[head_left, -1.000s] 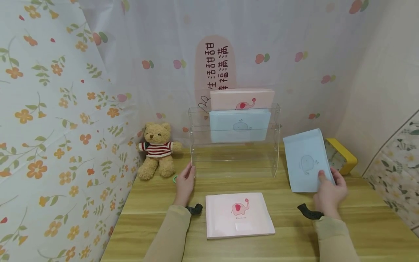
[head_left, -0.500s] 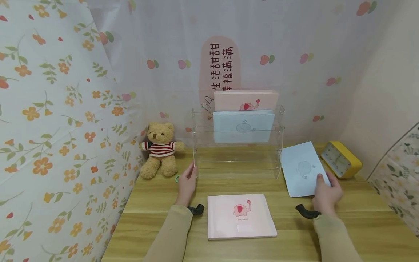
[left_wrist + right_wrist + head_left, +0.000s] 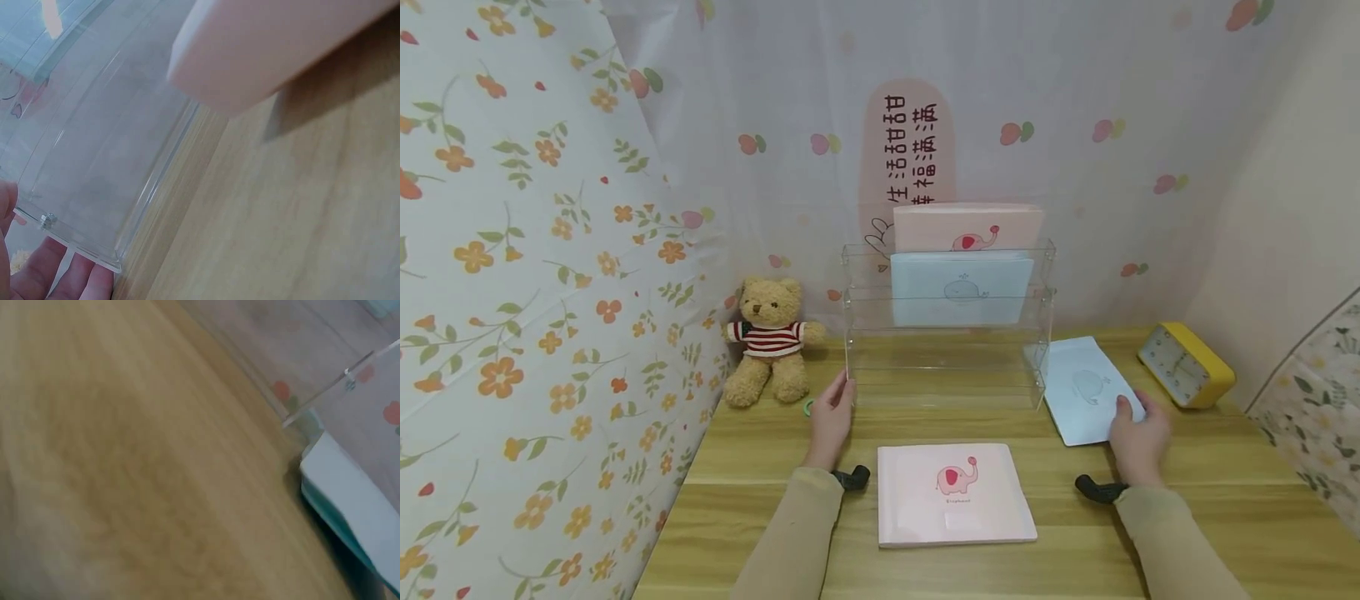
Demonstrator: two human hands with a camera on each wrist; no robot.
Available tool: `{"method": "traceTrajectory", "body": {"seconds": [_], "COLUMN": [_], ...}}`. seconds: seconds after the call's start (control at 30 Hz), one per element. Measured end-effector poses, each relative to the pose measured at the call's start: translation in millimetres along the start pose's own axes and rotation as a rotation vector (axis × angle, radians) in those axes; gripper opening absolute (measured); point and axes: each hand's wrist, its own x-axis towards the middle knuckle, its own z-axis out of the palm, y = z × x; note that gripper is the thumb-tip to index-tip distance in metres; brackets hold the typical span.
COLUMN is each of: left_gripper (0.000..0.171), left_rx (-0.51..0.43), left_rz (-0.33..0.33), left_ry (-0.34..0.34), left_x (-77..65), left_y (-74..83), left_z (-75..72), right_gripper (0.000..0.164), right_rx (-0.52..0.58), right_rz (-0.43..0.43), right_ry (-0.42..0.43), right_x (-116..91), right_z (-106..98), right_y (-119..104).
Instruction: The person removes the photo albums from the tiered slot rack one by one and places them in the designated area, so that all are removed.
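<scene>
My left hand [image 3: 831, 423] pinches the left side panel of a clear acrylic rack [image 3: 947, 392], thumb on one face and fingers [image 3: 75, 278] on the other. At the rack's right, my right hand [image 3: 1138, 437] holds a light blue booklet [image 3: 1078, 375] with a whale drawing, thumb on its cover. The booklet is tilted low over the table, its left edge overlapping the rack's side panel. In the right wrist view the booklet [image 3: 356, 494] shows partly beside the rack's corner. A pink elephant booklet [image 3: 955, 525] lies flat in front of the rack.
The rack's upper tiers bear another pink elephant booklet [image 3: 925, 225] and another blue whale booklet [image 3: 917, 292]. A teddy bear [image 3: 767, 342] sits at the back left, near a small green ring [image 3: 808, 407]. A yellow clock [image 3: 1187, 365] stands at the back right.
My right hand has brought the blue booklet left and down toward the rack's right side, tilting it flatter. The left hand keeps its hold on the rack. The head view has shifted slightly.
</scene>
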Motion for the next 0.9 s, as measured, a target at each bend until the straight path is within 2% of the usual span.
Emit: {"method": "traceTrajectory", "body": {"seconds": [0.1, 0.2, 0.5, 0.73, 0.9], "left_gripper": [0.043, 0.043, 0.043, 0.044, 0.045], "left_rx": [0.006, 0.010, 0.003, 0.010, 0.009], "left_rz": [0.003, -0.003, -0.017, -0.012, -0.019], "left_ry": [0.004, 0.001, 0.008, -0.014, -0.015], "left_x": [-0.2, 0.0, 0.6, 0.9, 0.5], "left_y": [0.7, -0.1, -3.8, -2.6, -0.9], "left_z": [1.1, 2.1, 2.4, 0.1, 0.5], "right_gripper": [0.059, 0.056, 0.053, 0.058, 0.064], "right_rx": [-0.112, -0.153, -0.201, -0.233, -0.272], "right_rz": [-0.106, -0.138, -0.147, -0.110, -0.146], "right_ry": [-0.003, 0.005, 0.001, -0.026, -0.049], "right_x": [2.1, 1.2, -1.1, -4.6, -5.5], "right_z": [0.4, 1.6, 6.2, 6.9, 7.8], "right_y": [3.6, 4.5, 3.3, -0.7, -2.1]}}
